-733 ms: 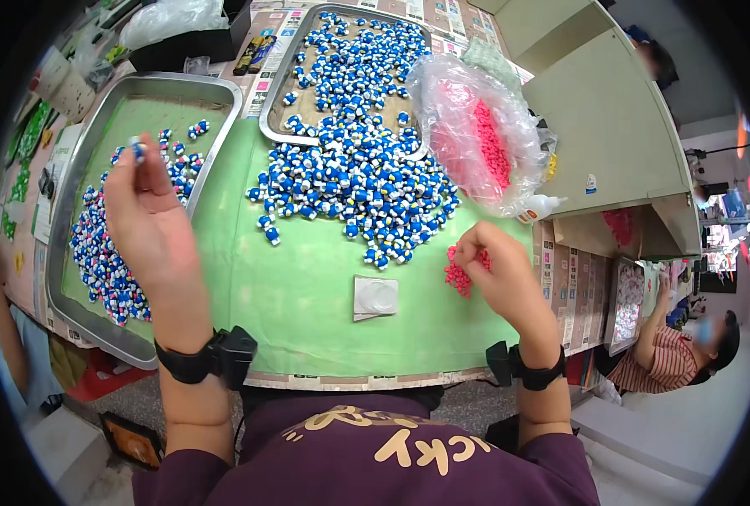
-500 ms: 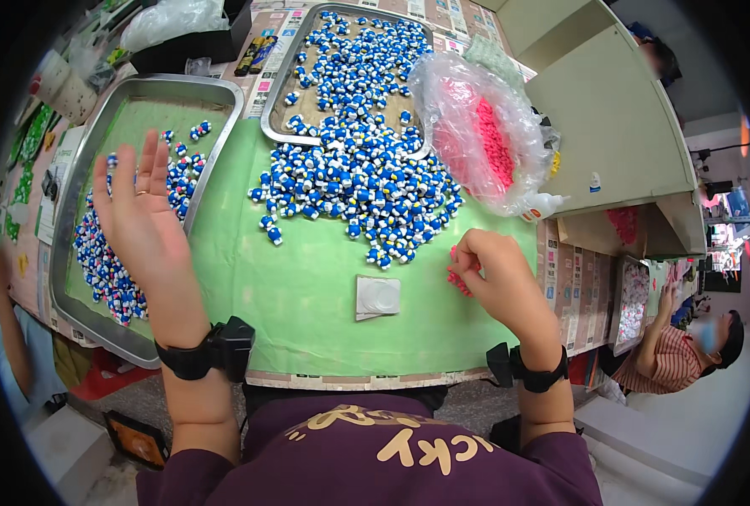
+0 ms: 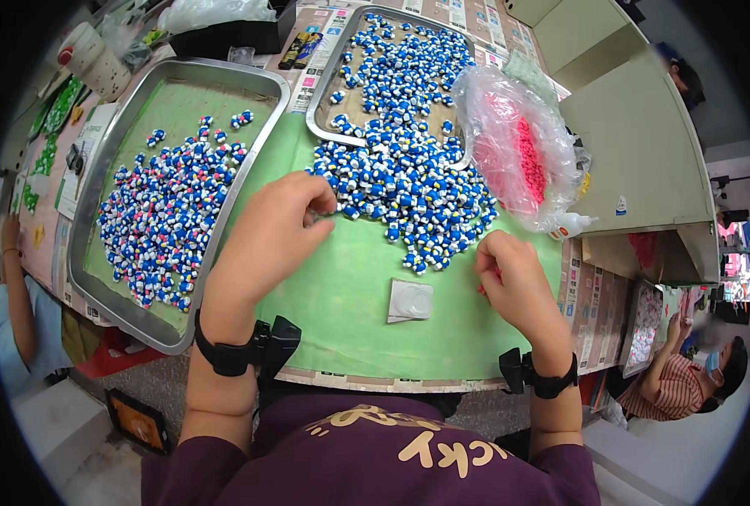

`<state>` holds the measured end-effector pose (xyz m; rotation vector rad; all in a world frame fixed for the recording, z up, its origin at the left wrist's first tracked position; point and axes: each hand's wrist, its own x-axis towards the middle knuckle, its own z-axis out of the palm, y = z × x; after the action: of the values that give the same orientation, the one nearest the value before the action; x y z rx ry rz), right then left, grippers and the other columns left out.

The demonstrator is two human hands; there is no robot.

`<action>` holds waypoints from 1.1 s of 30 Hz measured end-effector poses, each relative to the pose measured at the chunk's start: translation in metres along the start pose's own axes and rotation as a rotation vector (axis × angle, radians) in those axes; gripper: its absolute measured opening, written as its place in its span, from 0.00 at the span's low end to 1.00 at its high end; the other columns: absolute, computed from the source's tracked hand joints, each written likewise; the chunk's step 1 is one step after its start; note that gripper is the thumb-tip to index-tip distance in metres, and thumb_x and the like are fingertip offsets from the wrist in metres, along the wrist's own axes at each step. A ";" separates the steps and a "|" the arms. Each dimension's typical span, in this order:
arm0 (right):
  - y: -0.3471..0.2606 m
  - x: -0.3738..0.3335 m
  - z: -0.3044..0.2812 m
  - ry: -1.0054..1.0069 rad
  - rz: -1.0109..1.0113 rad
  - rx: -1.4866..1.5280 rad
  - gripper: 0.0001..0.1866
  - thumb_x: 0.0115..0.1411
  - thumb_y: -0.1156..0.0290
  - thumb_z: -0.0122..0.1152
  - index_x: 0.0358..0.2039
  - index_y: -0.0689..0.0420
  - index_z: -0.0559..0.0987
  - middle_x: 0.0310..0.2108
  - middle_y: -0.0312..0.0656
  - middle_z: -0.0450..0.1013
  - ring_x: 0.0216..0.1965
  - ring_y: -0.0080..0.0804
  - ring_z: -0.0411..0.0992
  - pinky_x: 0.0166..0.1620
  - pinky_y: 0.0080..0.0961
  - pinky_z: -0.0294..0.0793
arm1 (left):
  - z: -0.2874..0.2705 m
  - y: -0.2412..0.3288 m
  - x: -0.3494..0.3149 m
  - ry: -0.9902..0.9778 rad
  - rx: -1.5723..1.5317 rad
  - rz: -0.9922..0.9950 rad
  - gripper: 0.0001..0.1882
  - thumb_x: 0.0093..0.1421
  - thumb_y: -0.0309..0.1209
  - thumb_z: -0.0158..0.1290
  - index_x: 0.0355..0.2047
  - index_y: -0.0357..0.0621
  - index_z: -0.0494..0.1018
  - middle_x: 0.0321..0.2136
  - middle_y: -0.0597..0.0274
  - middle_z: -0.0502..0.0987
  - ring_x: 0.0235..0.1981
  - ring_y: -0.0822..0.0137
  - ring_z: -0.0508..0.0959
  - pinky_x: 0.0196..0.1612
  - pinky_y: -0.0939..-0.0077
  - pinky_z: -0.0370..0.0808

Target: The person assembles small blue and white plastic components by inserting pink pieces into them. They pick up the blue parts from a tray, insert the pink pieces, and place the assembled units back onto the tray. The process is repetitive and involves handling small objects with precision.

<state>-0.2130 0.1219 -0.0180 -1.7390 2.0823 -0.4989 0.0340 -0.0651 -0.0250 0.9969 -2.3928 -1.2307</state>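
My left hand (image 3: 278, 232) is at the left edge of a loose pile of small blue-and-white figures (image 3: 408, 202). Its thumb and fingers are bent together, and a pale bit shows between them, too small to make out. My right hand (image 3: 518, 274) is closed in a pinch low over the green cloth (image 3: 341, 320), to the right of the pile. Small pink pieces (image 3: 482, 290) peep out at its fingertips, mostly covered by the hand. Between my hands sits a white square block (image 3: 410, 300) with a round, pale top.
A metal tray (image 3: 278, 84) of pink-dotted blue-and-white figures stands left. Another metal tray (image 3: 311, 118) opens onto the pile. A clear bag (image 3: 476, 101) of pink pieces and a white bottle (image 3: 573, 224) lie right, by a pale cabinet (image 3: 645, 152). Other people sit on both sides.
My left hand has moved right from above the left tray to the pile's edge, its spread fingers now bent together. My right hand stays pinched by the pink pieces. The view has shifted slightly.
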 end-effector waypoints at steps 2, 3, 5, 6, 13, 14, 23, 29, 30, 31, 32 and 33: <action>-0.001 0.002 0.000 0.012 -0.010 -0.051 0.09 0.48 0.84 0.55 0.26 0.56 0.68 0.25 0.41 0.69 0.32 0.42 0.68 0.38 0.35 0.61 | -0.001 -0.004 -0.004 -0.015 0.106 0.048 0.10 0.47 0.20 0.58 0.31 0.38 0.73 0.31 0.56 0.74 0.32 0.58 0.76 0.36 0.68 0.72; 0.001 0.003 0.002 0.009 0.001 -0.022 0.09 0.48 0.84 0.54 0.26 0.56 0.68 0.25 0.41 0.69 0.32 0.42 0.68 0.38 0.35 0.61 | -0.002 -0.004 -0.006 -0.023 0.159 0.073 0.10 0.46 0.20 0.58 0.31 0.38 0.72 0.31 0.54 0.74 0.34 0.53 0.76 0.38 0.64 0.73; 0.006 0.003 0.005 0.000 0.023 0.032 0.09 0.48 0.84 0.54 0.26 0.56 0.68 0.24 0.40 0.69 0.31 0.42 0.69 0.38 0.34 0.61 | -0.001 -0.002 -0.009 -0.061 0.128 0.039 0.10 0.46 0.18 0.58 0.30 0.39 0.72 0.32 0.55 0.73 0.38 0.51 0.75 0.40 0.61 0.72; 0.007 0.004 0.005 -0.006 0.024 0.031 0.09 0.48 0.84 0.54 0.26 0.56 0.68 0.24 0.40 0.69 0.31 0.42 0.69 0.38 0.34 0.61 | -0.001 -0.001 -0.009 -0.062 0.150 0.050 0.10 0.46 0.18 0.58 0.29 0.39 0.72 0.31 0.55 0.72 0.38 0.51 0.75 0.40 0.61 0.71; -0.003 0.007 -0.002 0.066 -0.021 0.092 0.09 0.49 0.86 0.53 0.27 0.56 0.68 0.25 0.38 0.68 0.29 0.38 0.68 0.38 0.32 0.62 | -0.001 0.000 -0.008 -0.065 0.249 0.115 0.06 0.47 0.19 0.56 0.27 0.38 0.72 0.30 0.53 0.73 0.36 0.50 0.75 0.39 0.59 0.72; -0.005 0.007 -0.003 0.099 -0.016 0.143 0.10 0.49 0.86 0.53 0.27 0.56 0.68 0.25 0.37 0.67 0.29 0.37 0.67 0.37 0.31 0.62 | 0.000 0.001 -0.008 -0.054 0.271 0.137 0.05 0.48 0.20 0.56 0.27 0.38 0.72 0.30 0.52 0.73 0.35 0.50 0.75 0.39 0.58 0.72; -0.039 0.015 -0.014 0.242 -0.187 0.687 0.09 0.55 0.86 0.56 0.27 0.59 0.67 0.31 0.38 0.69 0.33 0.25 0.67 0.40 0.23 0.67 | 0.010 0.028 -0.003 -0.058 -0.268 0.172 0.08 0.57 0.21 0.53 0.38 0.38 0.76 0.31 0.60 0.76 0.32 0.69 0.79 0.35 0.75 0.76; -0.066 0.019 -0.005 0.246 -0.301 0.812 0.11 0.54 0.85 0.61 0.27 0.56 0.68 0.32 0.37 0.70 0.35 0.26 0.68 0.41 0.24 0.67 | 0.041 0.040 -0.008 -0.292 -1.074 0.090 0.11 0.63 0.25 0.53 0.45 0.36 0.76 0.33 0.62 0.78 0.36 0.71 0.80 0.42 0.77 0.78; -0.066 0.020 -0.003 0.247 -0.286 0.823 0.11 0.54 0.85 0.61 0.26 0.56 0.69 0.33 0.37 0.70 0.35 0.26 0.68 0.41 0.24 0.67 | 0.041 0.040 -0.009 -0.338 -1.138 0.006 0.10 0.63 0.25 0.53 0.44 0.35 0.76 0.34 0.62 0.79 0.36 0.71 0.80 0.42 0.77 0.78; -0.065 0.020 -0.002 0.247 -0.288 0.819 0.11 0.54 0.85 0.61 0.26 0.56 0.69 0.33 0.37 0.70 0.35 0.27 0.68 0.41 0.24 0.67 | 0.041 0.040 -0.009 -0.392 -1.204 -0.074 0.10 0.63 0.26 0.53 0.43 0.35 0.76 0.34 0.62 0.79 0.36 0.72 0.80 0.43 0.78 0.78; -0.065 0.020 0.000 0.246 -0.291 0.816 0.11 0.54 0.85 0.61 0.26 0.56 0.69 0.33 0.37 0.70 0.35 0.27 0.68 0.41 0.24 0.67 | 0.043 0.038 -0.009 -0.427 -1.249 -0.108 0.11 0.63 0.28 0.55 0.43 0.36 0.77 0.35 0.61 0.80 0.36 0.72 0.81 0.44 0.78 0.78; -0.065 0.020 0.000 0.245 -0.294 0.813 0.11 0.54 0.85 0.61 0.26 0.56 0.69 0.32 0.37 0.70 0.35 0.27 0.68 0.41 0.24 0.66 | 0.042 0.038 -0.009 -0.438 -1.269 -0.123 0.11 0.63 0.28 0.55 0.43 0.36 0.77 0.35 0.61 0.80 0.36 0.72 0.80 0.44 0.78 0.78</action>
<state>-0.1613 0.0910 0.0128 -1.5034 1.4118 -1.4626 0.0020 -0.0178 -0.0196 0.4393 -1.1820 -2.6201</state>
